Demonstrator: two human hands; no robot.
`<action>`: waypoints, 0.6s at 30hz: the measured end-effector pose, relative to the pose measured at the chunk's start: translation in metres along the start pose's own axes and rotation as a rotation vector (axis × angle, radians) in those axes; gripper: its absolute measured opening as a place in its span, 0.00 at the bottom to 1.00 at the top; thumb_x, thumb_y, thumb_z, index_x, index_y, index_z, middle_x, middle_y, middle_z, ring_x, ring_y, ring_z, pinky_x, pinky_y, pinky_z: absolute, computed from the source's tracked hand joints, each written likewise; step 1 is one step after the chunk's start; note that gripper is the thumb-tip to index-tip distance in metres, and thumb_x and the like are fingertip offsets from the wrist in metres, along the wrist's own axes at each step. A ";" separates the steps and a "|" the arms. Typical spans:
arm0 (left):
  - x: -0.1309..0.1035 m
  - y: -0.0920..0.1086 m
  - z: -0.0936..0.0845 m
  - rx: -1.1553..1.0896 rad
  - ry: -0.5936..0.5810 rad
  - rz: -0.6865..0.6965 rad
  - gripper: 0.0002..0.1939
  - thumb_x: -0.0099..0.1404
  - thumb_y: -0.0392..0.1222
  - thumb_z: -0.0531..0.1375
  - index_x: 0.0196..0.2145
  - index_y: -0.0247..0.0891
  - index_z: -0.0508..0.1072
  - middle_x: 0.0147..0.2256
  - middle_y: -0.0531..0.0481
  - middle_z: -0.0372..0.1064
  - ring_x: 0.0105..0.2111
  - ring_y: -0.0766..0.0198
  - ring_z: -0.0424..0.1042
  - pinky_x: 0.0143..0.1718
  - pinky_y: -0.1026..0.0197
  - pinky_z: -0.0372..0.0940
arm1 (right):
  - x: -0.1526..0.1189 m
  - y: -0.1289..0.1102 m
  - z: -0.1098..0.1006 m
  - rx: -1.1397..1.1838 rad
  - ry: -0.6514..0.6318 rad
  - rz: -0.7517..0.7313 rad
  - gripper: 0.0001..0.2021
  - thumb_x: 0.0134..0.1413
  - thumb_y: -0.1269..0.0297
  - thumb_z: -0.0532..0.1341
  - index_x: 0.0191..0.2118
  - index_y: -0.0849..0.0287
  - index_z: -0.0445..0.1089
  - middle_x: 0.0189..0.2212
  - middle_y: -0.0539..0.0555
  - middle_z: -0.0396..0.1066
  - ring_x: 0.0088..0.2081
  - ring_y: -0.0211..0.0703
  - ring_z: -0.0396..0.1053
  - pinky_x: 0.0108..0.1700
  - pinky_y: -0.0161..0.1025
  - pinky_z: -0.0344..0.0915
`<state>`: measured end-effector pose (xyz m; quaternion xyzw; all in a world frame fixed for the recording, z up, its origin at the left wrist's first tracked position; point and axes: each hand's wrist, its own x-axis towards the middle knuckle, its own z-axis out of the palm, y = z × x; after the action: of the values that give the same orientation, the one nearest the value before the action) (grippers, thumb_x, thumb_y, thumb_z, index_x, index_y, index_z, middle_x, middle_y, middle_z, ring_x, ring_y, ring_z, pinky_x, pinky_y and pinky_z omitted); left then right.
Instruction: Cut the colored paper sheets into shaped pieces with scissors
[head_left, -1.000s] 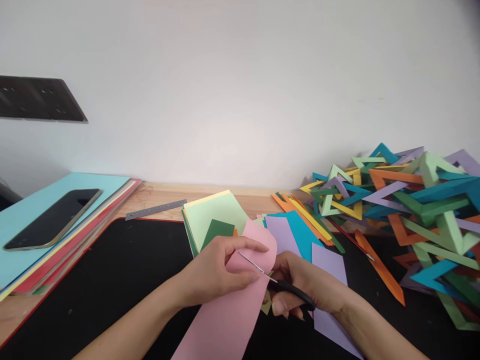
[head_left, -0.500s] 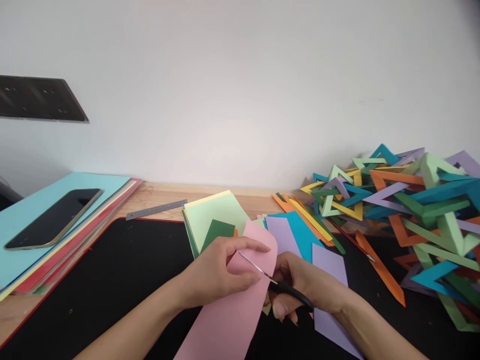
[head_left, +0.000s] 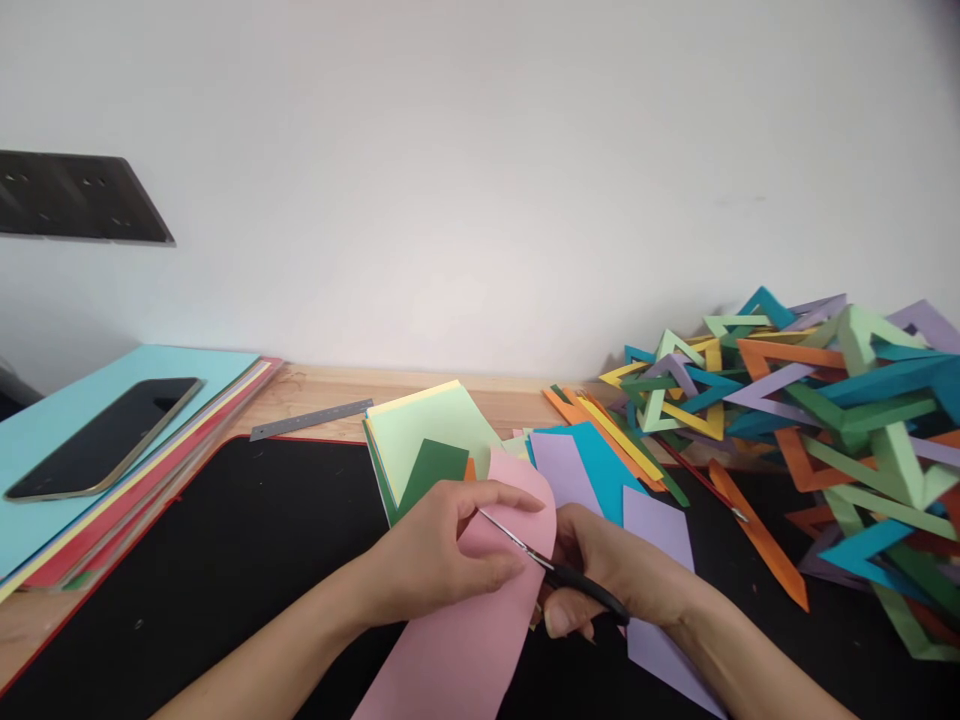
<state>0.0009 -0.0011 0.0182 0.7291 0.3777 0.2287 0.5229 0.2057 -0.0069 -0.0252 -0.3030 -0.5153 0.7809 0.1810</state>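
A long pink paper sheet [head_left: 457, 640] hangs toward me, its far end curling up between my hands. My left hand [head_left: 442, 550] pinches it, index finger and thumb lying on the pink face. Black-handled scissors [head_left: 581, 585] sit in my right hand [head_left: 592, 565], whose thumb and fingers wrap the handles. One metal blade lies across the pink paper, pointing left toward my left hand; the other blade is hidden. Under my right wrist rests a lilac paper strip [head_left: 664, 560].
Left, a phone [head_left: 109, 435] lies on stacked coloured sheets [head_left: 195, 380], near a metal ruler [head_left: 311, 418]. Light green papers [head_left: 435, 420] lie behind my hands. Right, linked folded paper pieces [head_left: 847, 400] form a heap beside an orange strip [head_left: 765, 540], on a black mat [head_left: 247, 560].
The scissor blades look more nearly closed across the pink paper. The paper's curled far end has dipped slightly, and both hands have hardly moved.
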 end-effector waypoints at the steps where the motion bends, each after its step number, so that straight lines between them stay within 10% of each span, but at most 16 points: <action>1: 0.000 0.000 0.000 -0.001 0.000 0.000 0.20 0.55 0.34 0.61 0.47 0.41 0.73 0.46 0.54 0.74 0.48 0.62 0.70 0.48 0.66 0.63 | 0.000 -0.001 0.000 0.000 0.000 0.005 0.14 0.35 0.61 0.73 0.28 0.66 0.74 0.23 0.49 0.69 0.21 0.27 0.63 0.19 0.21 0.61; 18: 0.001 0.001 -0.001 -0.066 -0.002 -0.127 0.25 0.54 0.43 0.64 0.50 0.39 0.71 0.34 0.50 0.77 0.35 0.57 0.74 0.34 0.60 0.66 | -0.003 -0.004 0.002 -0.094 0.114 0.109 0.15 0.31 0.62 0.74 0.27 0.65 0.73 0.18 0.48 0.70 0.15 0.27 0.62 0.15 0.21 0.58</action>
<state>0.0017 0.0002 0.0194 0.6863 0.4150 0.2065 0.5605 0.2065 -0.0090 -0.0198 -0.3828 -0.5232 0.7459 0.1528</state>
